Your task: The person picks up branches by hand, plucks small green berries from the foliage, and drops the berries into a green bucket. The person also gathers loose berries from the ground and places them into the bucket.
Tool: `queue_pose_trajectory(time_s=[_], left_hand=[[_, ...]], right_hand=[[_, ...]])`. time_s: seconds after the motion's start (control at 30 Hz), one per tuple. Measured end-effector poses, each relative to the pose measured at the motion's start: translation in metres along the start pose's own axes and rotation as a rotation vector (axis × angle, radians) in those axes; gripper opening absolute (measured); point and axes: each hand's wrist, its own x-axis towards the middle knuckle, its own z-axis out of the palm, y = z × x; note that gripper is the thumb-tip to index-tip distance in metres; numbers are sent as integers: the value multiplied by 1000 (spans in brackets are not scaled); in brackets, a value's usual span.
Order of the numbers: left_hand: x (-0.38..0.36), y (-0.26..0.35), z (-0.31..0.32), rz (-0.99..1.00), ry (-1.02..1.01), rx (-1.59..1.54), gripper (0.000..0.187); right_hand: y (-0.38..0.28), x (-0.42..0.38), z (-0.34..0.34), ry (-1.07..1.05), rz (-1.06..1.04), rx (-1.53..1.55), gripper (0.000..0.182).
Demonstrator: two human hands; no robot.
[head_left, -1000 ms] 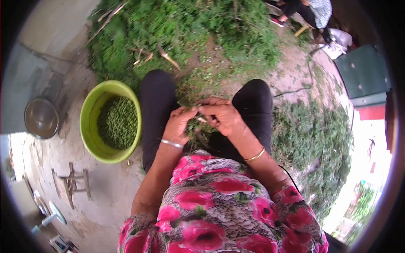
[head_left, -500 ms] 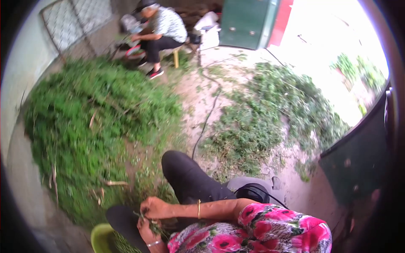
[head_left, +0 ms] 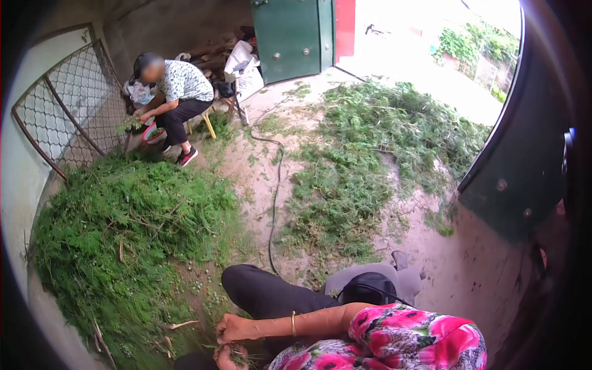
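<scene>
My right hand [head_left: 233, 328], with a gold bracelet on its wrist, is closed just above my left hand, near my dark-trousered knees. What its fingers hold, if anything, is too small to tell. At the bottom edge my left hand [head_left: 226, 359] is partly cut off, its fingers closed around a green sprig [head_left: 239, 356] with thin leaves. Left of both hands lies a large heap of green branches [head_left: 135, 216], with small round green fruits and pale broken twigs at its near side.
A second green heap [head_left: 364, 166] spreads beyond my knees. At the upper left a person [head_left: 185, 83] sits on a yellow stool, holding greenery over a red-rimmed basin [head_left: 152, 134]. A black hose [head_left: 275, 203] crosses the floor. Green metal doors [head_left: 290, 40] stand open.
The view has shifted, and the green tub at the lower left is out of frame. My right hand has separated slightly from my left, which sits lower in view.
</scene>
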Motion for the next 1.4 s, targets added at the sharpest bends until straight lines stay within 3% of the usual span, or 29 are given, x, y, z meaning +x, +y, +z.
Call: queue_pose_trajectory(time_s=[0.13,0.2,0.53,0.63,0.7,0.77,0.83,0.9,0.97,1.07,1.33,1.4], left_hand=[[6,0,2,-63,-15,14,12],[5,-2,1,-59,16,26,13],[23,-19,-32,-169,141,-81,30],[25,-21,-32,-180,163,-73,32],[25,-21,-32,-191,168,-63,32],[24,-22,-36,-147,91,-75,31],[38,-29,-66,-152,30,-106,31],[35,-24,-54,-157,-33,-136,30],[28,-21,-38,-118,162,-65,31],[32,-22,-39,-112,196,-67,32],[39,-24,-49,-106,124,-56,35],[38,-25,-49,-92,121,-30,35]], right_hand=[[1,-3,-10,78,183,198,12],[3,-5,-16,48,251,459,14],[-23,-22,-25,94,237,621,15],[-21,-26,-26,39,190,451,22],[6,-20,-20,57,23,234,27],[19,-19,-16,22,-30,131,22],[12,-29,-8,46,-271,-160,19],[4,-33,-5,-10,-161,-256,19],[1,-36,1,101,-166,-463,19],[-2,-34,6,110,-142,-574,18],[-12,-35,12,165,-166,-697,13],[-8,-32,11,53,-185,-830,15]])
